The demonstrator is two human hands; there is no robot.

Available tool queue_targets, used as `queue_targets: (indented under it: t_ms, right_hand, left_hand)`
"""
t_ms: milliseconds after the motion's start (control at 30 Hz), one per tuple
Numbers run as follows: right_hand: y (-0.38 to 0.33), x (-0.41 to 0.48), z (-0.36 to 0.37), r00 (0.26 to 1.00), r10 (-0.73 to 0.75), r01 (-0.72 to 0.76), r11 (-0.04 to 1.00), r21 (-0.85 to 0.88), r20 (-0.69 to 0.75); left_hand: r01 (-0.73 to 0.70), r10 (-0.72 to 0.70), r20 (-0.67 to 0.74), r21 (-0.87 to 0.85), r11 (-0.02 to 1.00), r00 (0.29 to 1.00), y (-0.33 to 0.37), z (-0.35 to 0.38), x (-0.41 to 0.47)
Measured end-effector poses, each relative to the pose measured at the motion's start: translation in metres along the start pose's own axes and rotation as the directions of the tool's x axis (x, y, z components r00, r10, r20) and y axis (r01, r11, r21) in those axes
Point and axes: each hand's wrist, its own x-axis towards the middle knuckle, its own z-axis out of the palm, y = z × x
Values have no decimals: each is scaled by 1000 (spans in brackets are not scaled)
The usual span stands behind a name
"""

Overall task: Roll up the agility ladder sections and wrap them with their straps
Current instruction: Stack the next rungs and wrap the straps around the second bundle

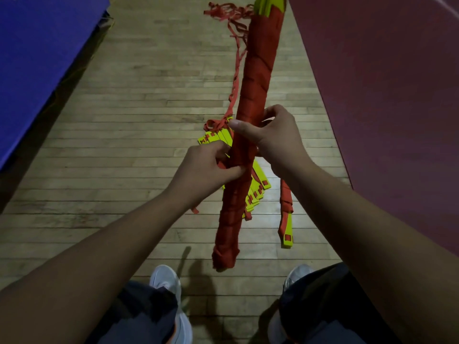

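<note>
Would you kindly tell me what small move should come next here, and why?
Probably draw the loose red strap taut before tucking it under a wrap: the left hand and right hand both grip the wrapped ladder bundle, yet that strap trails slack.

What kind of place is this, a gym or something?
Most likely a gym or sports hall: a strip-wood floor, a thick blue mat on the left, a maroon surface on the right, and a strap-wrapped agility ladder bundle.
</note>
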Motion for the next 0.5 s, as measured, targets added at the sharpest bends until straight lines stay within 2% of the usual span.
queue_targets:
  t_ms: [67, 200, 300, 400, 500]
  right_hand:
    - [-2, 3, -10, 997, -1, -3, 999, 51, 75]
    - [-12, 3, -30, 959, -74, -4, 962, 272, 275]
    - [-14, 0, -33, 904, -97, -122, 874, 471, 415]
    - [-16, -2, -34, 876, -109, -203, 800, 565, 469]
    - [-17, 4, -34, 883, -81, -214, 808, 549, 462]
  left_hand:
    - [26, -19, 67, -104, 994, 998, -4, -9, 5]
    - [83, 18, 278, -348, 934, 960, -4, -23, 9]
    - [114, 76, 372, -465, 878, 925, -2, -21, 9]
    - [147, 116, 417, -548, 823, 901, -1, -16, 7]
    - [162, 119, 440, -549, 820, 890, -3, -16, 8]
